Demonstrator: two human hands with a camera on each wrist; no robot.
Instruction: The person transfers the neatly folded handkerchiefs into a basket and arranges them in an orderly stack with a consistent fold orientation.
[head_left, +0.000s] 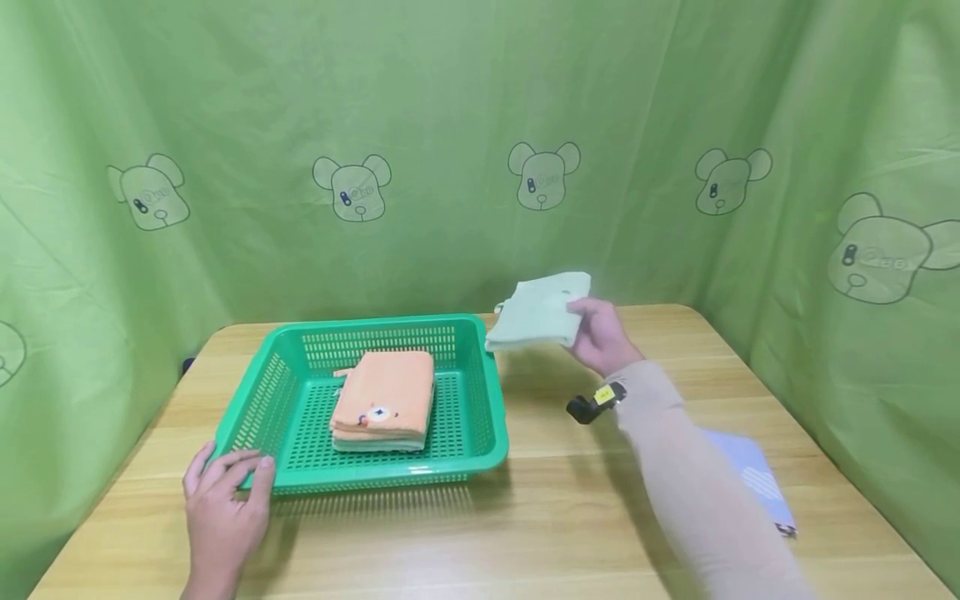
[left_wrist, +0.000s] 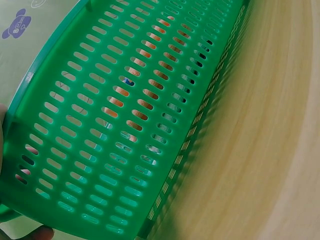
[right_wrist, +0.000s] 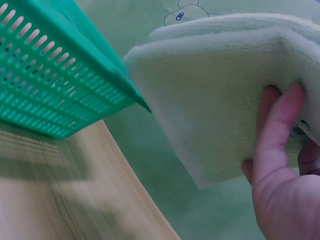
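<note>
A folded pale green towel (head_left: 542, 310) is pinched in my right hand (head_left: 603, 337), held up off the table beside the basket's back right corner. In the right wrist view the fingers press on the towel's (right_wrist: 210, 100) plush face. My left hand (head_left: 225, 508) grips the rim of the green plastic basket (head_left: 491, 400) at its near left corner. Inside the basket lies a folded orange towel (head_left: 393, 383) with an embroidered animal face, stacked on paler cloth. The left wrist view shows mostly the slotted basket wall (left_wrist: 110, 120), with only bits of the left hand at the edge.
A folded lavender-blue cloth (head_left: 750, 475) lies on the wooden table (head_left: 555, 533) at the right, partly hidden by my right forearm. Green curtains (head_left: 450, 250) with bear-head drawings hang behind the table and on both sides. A small black device (head_left: 596, 404) is strapped to my right wrist.
</note>
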